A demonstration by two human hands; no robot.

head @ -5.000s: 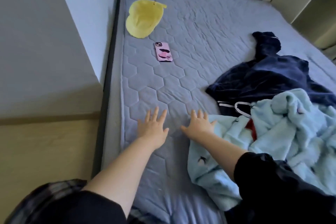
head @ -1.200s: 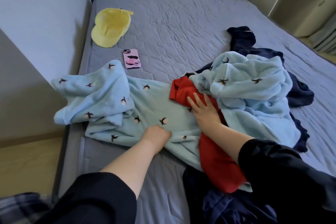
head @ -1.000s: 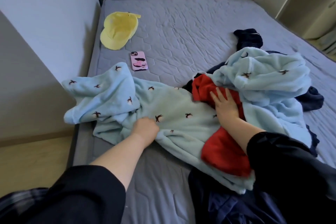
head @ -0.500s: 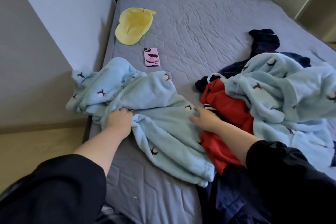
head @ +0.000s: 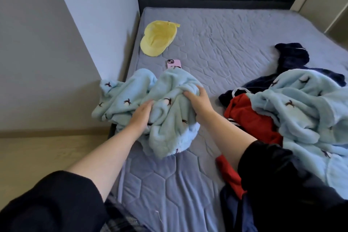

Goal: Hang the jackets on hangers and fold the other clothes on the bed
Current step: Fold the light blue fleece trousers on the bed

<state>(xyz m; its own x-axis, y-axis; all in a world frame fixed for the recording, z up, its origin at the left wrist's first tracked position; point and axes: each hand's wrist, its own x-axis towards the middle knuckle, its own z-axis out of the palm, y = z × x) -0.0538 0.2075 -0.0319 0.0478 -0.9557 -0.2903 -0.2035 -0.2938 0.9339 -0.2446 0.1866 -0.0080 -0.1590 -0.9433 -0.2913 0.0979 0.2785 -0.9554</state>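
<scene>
Having left the red garment [head: 252,118], the right hand [head: 197,100] is joining the left hand [head: 140,117], both curling tightly into the light-blue fleece garment [head: 169,118] bunched at the mattress's [head: 207,43] left edge, isolating it for folding.

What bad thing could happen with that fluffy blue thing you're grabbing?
The pink phone lies right at the far edge of the light blue fleece garment that the left hand and right hand grip, so a tug might drag it along or hide it. Part of the fleece hangs over the mattress edge, so it could slide off.
</scene>
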